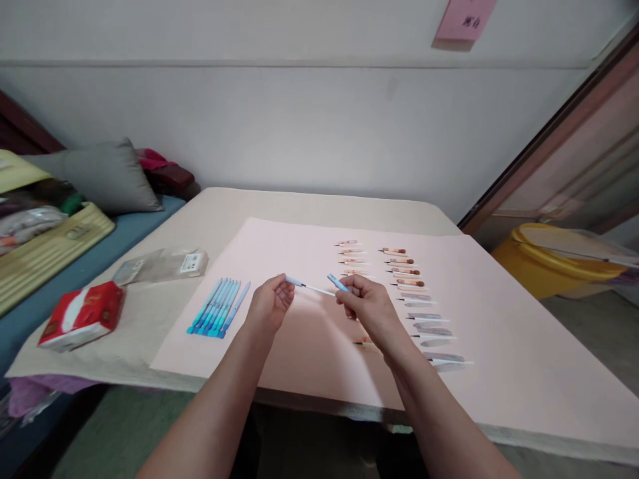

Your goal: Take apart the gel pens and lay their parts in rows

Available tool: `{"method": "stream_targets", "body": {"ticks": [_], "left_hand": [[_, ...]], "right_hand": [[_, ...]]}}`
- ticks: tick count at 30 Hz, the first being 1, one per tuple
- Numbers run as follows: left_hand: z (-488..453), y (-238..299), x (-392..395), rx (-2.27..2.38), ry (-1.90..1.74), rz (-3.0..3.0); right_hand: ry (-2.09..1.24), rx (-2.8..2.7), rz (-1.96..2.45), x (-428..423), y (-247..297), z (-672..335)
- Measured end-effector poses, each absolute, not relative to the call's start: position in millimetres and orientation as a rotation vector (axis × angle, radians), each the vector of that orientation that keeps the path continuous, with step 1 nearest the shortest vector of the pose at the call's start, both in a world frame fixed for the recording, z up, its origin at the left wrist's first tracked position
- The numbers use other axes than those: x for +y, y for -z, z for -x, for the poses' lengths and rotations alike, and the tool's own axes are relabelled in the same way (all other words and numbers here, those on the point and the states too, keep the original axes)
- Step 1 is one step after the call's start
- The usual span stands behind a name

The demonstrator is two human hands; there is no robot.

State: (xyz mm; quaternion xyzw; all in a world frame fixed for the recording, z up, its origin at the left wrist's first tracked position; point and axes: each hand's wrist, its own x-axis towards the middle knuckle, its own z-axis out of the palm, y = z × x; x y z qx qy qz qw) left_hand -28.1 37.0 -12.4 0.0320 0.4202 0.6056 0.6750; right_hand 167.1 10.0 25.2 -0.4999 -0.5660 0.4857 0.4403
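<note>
Both my hands hover over a pink sheet (309, 253) on the table. My left hand (269, 305) is closed, pinching a thin white refill with a blue end (310, 287) that points to the right. My right hand (368, 303) is closed on a short blue pen part (337, 282), right beside the refill's tip. To the left of my left hand lies a row of several assembled blue pens (219, 307). Right of my hands, two columns of pen parts (405, 279) and refills lie in rows: pinkish brown ones farther away, grey ones nearer.
A clear plastic bag with a label (162, 264) and a red tissue pack (82, 315) lie at the table's left. Beyond are a grey pillow (102, 174) and a yellow tray (47, 249). A yellow tub (554, 256) stands on the floor at right.
</note>
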Motion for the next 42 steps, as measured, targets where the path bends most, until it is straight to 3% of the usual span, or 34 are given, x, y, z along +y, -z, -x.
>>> {"method": "stream_targets", "body": {"ticks": [12,20,31,42], "left_hand": [[6,27,32,1.023,-1.294,-0.043],[7,24,32,1.036,-1.312,-0.052],[3,26,28,1.025,-1.352,-0.092],[3,23,28,1.065,-1.339,-0.097]], "right_hand": [[-0.378,-2.152,1.358,-9,-59,-160],[-0.548,-2.125,1.422,-2,-58,-172],[-0.309,-2.241,1.444,-2,-49,-160],[-0.343,-2.212,1.388,-4,-56,-165]]}}
